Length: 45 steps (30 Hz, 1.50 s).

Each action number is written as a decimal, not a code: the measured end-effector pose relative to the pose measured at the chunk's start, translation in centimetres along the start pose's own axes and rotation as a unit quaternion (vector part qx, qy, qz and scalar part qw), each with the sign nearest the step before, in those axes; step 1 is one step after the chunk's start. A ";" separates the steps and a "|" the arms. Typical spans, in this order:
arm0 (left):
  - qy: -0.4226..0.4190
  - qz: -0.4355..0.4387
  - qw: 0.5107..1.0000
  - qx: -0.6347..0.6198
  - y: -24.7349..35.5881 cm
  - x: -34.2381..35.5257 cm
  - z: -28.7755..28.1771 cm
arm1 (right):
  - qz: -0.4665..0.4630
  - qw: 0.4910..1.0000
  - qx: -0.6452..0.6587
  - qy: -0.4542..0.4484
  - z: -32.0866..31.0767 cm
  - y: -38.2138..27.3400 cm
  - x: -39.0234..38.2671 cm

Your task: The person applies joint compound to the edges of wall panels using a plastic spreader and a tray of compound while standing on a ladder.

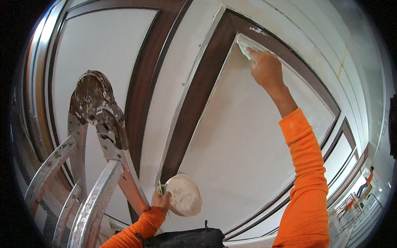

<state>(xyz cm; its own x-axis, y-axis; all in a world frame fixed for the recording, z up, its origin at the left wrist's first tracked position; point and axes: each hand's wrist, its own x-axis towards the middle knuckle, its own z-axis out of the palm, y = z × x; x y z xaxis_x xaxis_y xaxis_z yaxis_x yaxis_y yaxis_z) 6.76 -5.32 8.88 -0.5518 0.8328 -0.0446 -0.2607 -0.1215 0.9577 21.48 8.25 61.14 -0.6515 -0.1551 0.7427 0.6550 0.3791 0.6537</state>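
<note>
My right hand reaches up, its fingers closed on a flat, pale green scraper. The scraper's edge lies against the upper corner of a white panel, where it meets the dark brown wooden frame. Low in front of me, my left hand is closed on the rim of a round bowl that holds white paste. A thin greenish strip sticks up by the left fingers; what it belongs to is hidden.
A metal folding ladder with a paint-spattered hinge stands at my left, close to my left arm. Another framed white panel lies behind it. Far off at the right, a person in orange is near scaffolding.
</note>
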 end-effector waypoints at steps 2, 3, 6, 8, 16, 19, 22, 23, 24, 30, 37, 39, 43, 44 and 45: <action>0.012 -0.009 1.000 -0.002 0.7 -0.3 0.3 | -0.016 1.000 0.002 -0.018 -0.2 -1.8 -2.0; 0.007 -0.017 1.000 0.002 1.8 -0.8 0.6 | -0.024 0.999 0.007 -0.043 -0.1 -2.5 -3.5; 0.015 -0.012 1.000 -0.008 -0.5 -0.2 -0.8 | -0.019 0.993 0.020 -0.114 0.0 -7.8 -7.4; 0.008 -0.010 1.000 -0.011 -0.9 -0.2 -0.6 | -0.061 0.989 0.001 -0.137 0.9 -10.5 -11.7; -0.005 -0.017 0.999 -0.028 1.4 -1.0 0.1 | -0.074 0.933 0.169 -0.309 -0.9 -17.3 -20.3; 0.012 0.002 1.000 0.003 -0.1 0.0 -0.5 | 0.060 0.975 0.158 -0.143 -1.7 -11.0 -11.7; 0.005 -0.012 1.000 0.002 0.4 -0.3 -0.1 | 0.075 0.996 0.044 -0.032 -2.9 -4.8 -5.7; -0.003 -0.012 1.000 -0.002 0.0 -0.1 0.1 | 0.045 0.999 0.020 0.002 -3.0 -3.3 -4.4; -0.008 -0.012 1.000 -0.006 -0.6 0.3 0.0 | 0.035 0.999 0.001 0.011 -2.8 -2.4 -3.4; -0.009 -0.029 0.999 -0.031 1.0 -0.5 0.2 | 0.023 1.000 -0.019 0.008 -0.6 -0.9 -1.7; -0.002 -0.018 1.000 -0.016 -0.8 0.2 -0.7 | -0.034 0.985 0.101 -0.135 1.1 -10.9 -14.5; -0.023 -0.020 0.999 -0.027 -1.8 0.9 -0.6 | -0.076 0.970 0.080 -0.215 0.9 -15.4 -21.4; -0.052 -0.029 0.996 -0.064 -1.3 0.6 -0.6 | -0.030 0.906 0.200 -0.371 -0.8 -20.0 -28.2; -0.040 -0.024 0.997 -0.058 -0.9 0.7 -0.4 | -0.007 0.889 0.193 -0.414 -1.4 -19.2 -27.4; -0.024 -0.023 0.998 -0.048 -0.7 0.5 -0.3 | 0.041 0.913 0.231 -0.334 -0.9 -17.6 -26.3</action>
<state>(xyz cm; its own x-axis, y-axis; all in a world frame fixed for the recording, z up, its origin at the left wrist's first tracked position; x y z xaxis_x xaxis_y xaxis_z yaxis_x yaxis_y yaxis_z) 6.41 -4.99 8.13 -0.4992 0.8635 -0.0722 -0.3614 -0.1318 0.9230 27.44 4.81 30.21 -0.7966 0.4230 0.4318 0.5810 0.7330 0.3538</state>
